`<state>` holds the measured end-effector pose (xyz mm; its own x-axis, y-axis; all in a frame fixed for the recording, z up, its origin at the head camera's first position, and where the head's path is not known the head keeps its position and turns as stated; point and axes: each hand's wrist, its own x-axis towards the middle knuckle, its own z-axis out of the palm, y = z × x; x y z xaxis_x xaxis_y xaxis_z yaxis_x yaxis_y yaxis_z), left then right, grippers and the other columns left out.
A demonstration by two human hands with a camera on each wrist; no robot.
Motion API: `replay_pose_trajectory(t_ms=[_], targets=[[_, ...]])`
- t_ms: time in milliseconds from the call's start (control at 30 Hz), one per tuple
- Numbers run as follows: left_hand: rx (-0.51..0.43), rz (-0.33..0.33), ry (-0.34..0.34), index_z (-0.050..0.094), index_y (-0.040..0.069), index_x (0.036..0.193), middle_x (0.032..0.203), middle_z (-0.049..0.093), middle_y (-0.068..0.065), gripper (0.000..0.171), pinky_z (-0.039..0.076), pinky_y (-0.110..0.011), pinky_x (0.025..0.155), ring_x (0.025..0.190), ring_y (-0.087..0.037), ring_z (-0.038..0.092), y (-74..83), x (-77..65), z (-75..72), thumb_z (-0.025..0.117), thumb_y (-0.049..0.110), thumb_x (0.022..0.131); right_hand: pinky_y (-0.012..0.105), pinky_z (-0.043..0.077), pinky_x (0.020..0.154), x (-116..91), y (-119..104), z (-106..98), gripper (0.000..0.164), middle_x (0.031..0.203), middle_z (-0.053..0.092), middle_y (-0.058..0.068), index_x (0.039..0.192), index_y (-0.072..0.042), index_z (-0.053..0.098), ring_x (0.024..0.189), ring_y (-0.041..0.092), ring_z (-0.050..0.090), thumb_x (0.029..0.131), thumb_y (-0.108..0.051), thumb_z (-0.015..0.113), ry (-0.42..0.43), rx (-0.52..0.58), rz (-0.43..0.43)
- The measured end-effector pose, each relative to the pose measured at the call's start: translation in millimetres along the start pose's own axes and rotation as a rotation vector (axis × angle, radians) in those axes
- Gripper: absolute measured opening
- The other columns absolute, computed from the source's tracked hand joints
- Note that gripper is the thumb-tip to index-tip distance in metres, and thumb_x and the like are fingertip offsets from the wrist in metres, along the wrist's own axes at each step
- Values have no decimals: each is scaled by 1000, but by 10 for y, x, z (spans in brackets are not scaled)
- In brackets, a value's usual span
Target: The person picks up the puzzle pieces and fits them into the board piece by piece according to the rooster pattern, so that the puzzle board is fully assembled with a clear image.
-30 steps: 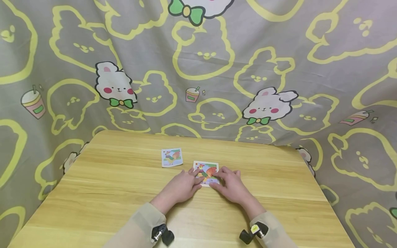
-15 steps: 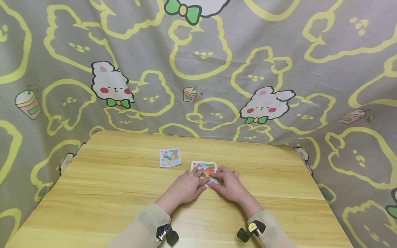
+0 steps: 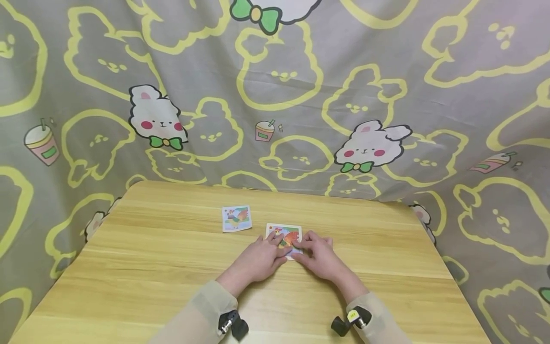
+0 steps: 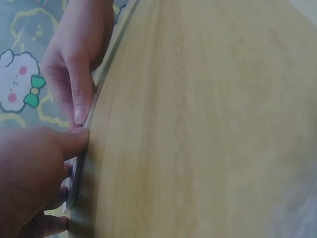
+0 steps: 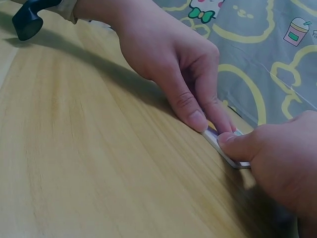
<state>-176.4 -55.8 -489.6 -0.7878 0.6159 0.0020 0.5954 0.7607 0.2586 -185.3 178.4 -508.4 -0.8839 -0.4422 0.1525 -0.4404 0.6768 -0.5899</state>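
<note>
A small square board (image 3: pixel 271 227) with a rooster picture and white border lies on the wooden table, between both hands. My left hand (image 3: pixel 259 259) reaches over its left side, fingers spread on the picture; its thumb is at the near edge. From the right, my right hand (image 3: pixel 321 257) grips the board's near right corner between thumb and curled fingers. In the right wrist view, the right thumb (image 5: pixel 233 143) lies on the white border beside the left fingertips. The hands cover much of the picture's lower part.
A paler square card (image 3: pixel 237 219) with a similar rooster print lies farther back, left of the board. A grey curtain (image 3: pixel 296 119) with yellow outlines and rabbit prints hangs behind the wooden table (image 3: pixel 163 248).
My left hand has slid slightly right, its fingers now farther over the picture. The right hand stays at the board's right side. The card lies where it was.
</note>
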Motion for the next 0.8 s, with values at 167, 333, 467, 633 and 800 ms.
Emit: replay_pose_trajectory(t_ms=[167,333,467,633,800], targets=[[8,8,1,64,25,149,163,45,-13,41,38,-62,116,150,-38,40,-8,12,-1,56,37,111,43,25,86,-11,2,0,40,96,56,-8,130,-7,75,78,9,49,97,-29,80,18,5,4],[21,14,8,65,25,149,162,45,-14,41,40,-63,114,150,-38,41,-11,9,5,57,37,111,43,25,86,-12,9,14,41,97,57,-8,130,-6,75,79,8,50,97,-29,80,25,-7,-21],[33,23,19,66,24,148,162,47,-14,40,41,-63,113,149,-38,42,-16,2,5,58,36,110,43,25,86,-17,1,24,41,96,57,-7,132,-8,75,78,9,48,98,-30,79,23,-19,-11],[66,32,26,65,26,148,162,47,-12,40,42,-64,112,148,-38,44,-13,-13,2,56,38,111,42,26,85,-10,-38,9,41,96,57,-6,133,-9,75,77,10,48,98,-31,79,7,-32,5],[119,37,43,62,24,152,161,48,-11,45,42,-65,111,147,-40,45,-11,-29,6,56,41,110,42,27,82,10,-63,-9,40,93,57,-6,132,-9,75,77,11,50,99,-31,78,-16,-33,-3]])
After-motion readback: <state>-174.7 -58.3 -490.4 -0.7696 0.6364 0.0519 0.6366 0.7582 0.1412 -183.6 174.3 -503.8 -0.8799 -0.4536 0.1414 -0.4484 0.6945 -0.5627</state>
